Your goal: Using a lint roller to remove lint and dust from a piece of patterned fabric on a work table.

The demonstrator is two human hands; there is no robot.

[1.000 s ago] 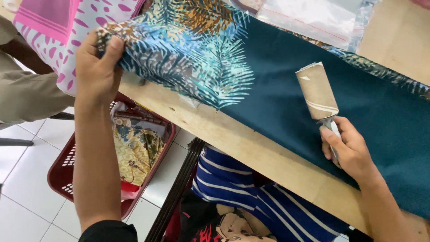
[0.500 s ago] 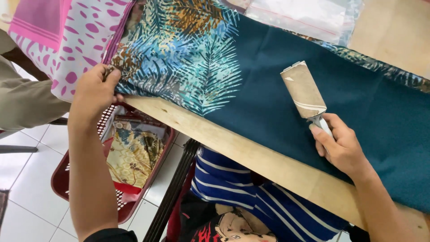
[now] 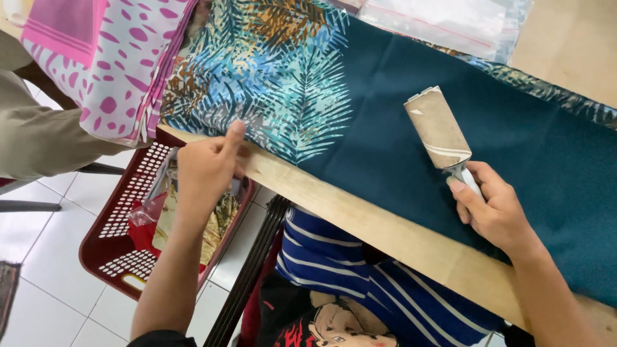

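Observation:
A dark teal cloth [image 3: 398,122] with a blue and brown feather print at its left end lies spread on a wooden table [image 3: 385,228]. My right hand [image 3: 491,209] grips the white handle of a lint roller [image 3: 438,127], whose tan roll rests on the teal cloth. My left hand [image 3: 207,168] is at the table's near edge, thumb up against the printed end of the cloth, fingers curled; what it holds, if anything, is hidden.
A pink and white spotted cloth [image 3: 109,64] hangs at the left. A dark red plastic basket [image 3: 122,218] with printed fabric stands on the tiled floor below. Clear plastic bags [image 3: 443,22] lie at the far edge. A person's sleeve [image 3: 38,135] is at left.
My left hand let go of the cloth's lifted printed end and came down to the table edge. The printed end now lies flat. The roller hand shifted slightly along the cloth.

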